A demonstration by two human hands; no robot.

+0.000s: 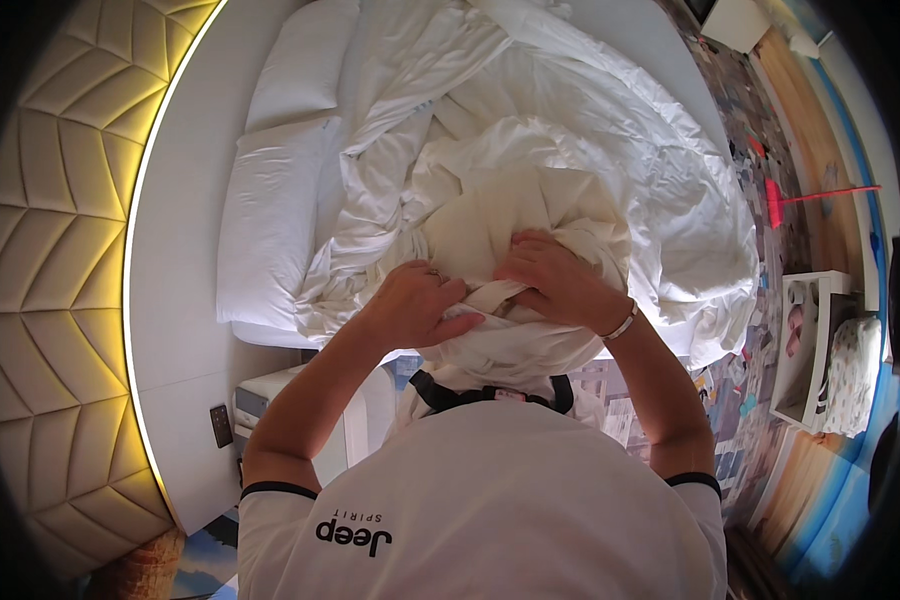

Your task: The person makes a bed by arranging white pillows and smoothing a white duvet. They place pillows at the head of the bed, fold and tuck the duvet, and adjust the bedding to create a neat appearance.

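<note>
A bunched heap of cream bed linen [480, 225] lies at the near side of the bed, close to my body. My left hand [415, 305] is on the heap's left part, fingers curled into the cloth and thumb pointing right. Just right of it, my right hand [555, 278] grips a fold of the same linen, its fingertips pressed into the fabric. A twisted strip of cloth runs between the two hands. Behind the heap spreads a rumpled white duvet [660, 190], and some of its folds merge with the linen.
Two white pillows [270, 225] lie along the bed's left end, beside a pale headboard panel [185, 240] edged with a light strip. A white nightstand [370, 405] stands by my left arm. At right are a red long-handled dustpan or broom [775, 203] and a white shelf unit [795, 385].
</note>
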